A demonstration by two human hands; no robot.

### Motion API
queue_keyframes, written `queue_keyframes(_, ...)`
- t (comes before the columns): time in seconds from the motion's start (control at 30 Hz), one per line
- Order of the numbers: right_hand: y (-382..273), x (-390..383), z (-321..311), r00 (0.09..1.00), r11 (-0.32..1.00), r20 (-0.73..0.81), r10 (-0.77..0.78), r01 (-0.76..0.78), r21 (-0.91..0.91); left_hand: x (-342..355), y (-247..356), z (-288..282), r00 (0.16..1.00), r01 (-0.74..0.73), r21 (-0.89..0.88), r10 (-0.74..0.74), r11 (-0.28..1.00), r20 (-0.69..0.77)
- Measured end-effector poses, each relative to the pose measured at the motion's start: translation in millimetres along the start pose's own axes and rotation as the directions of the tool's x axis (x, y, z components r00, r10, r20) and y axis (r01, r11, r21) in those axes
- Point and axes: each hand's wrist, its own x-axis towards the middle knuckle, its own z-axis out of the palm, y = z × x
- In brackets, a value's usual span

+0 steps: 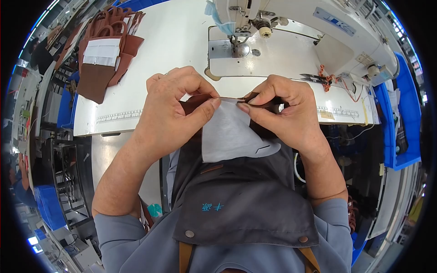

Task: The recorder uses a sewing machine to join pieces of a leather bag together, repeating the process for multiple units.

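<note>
Between my two hands hangs a brown fabric piece with a whitish lining, held up by its top edge in front of my apron. My left hand pinches the edge between thumb and forefinger, with a bit of the brown side showing beneath the fingers. A short way to the right, my right hand pinches the same edge, its thumb and fingertips pressed together. A dark slit or mark shows near the lining's lower right corner. Just beyond the hands stands a white sewing machine, its presser foot apart from the fabric.
A stack of brown pieces with handles lies at the table's left. Black thread snips with orange cord lie right of my right hand. A ruler strip runs along the table's near edge. Blue bins flank the table.
</note>
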Motion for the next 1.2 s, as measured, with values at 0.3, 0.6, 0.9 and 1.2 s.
queue_keyframes(0.3, 5, 8, 21, 0.998, 0.998, -0.001, 0.055, -0.055, -0.043, -16, -11, 20, 0.949, 0.073, 0.132, -0.028, 0.989, -0.315)
queue_keyframes(0.6, 15, 15, 40, 0.951, 0.841, 0.135, 0.277, -0.308, 0.445, -30, -20, 28, 0.900, 0.139, -0.205, -0.210, 0.969, -0.382)
queue_keyframes(0.9, 21, 9, 64, 0.897, 0.629, 0.272, 0.350, -0.440, 0.641, -29, -27, 19, 0.957, 0.095, -0.128, -0.126, 0.987, -0.260)
queue_keyframes(1.2, 24, 1, 67, 0.894, 0.699, 0.254, 0.369, -0.447, 0.559, -47, -39, 8, 0.960, 0.139, -0.086, -0.155, 0.987, -0.233)
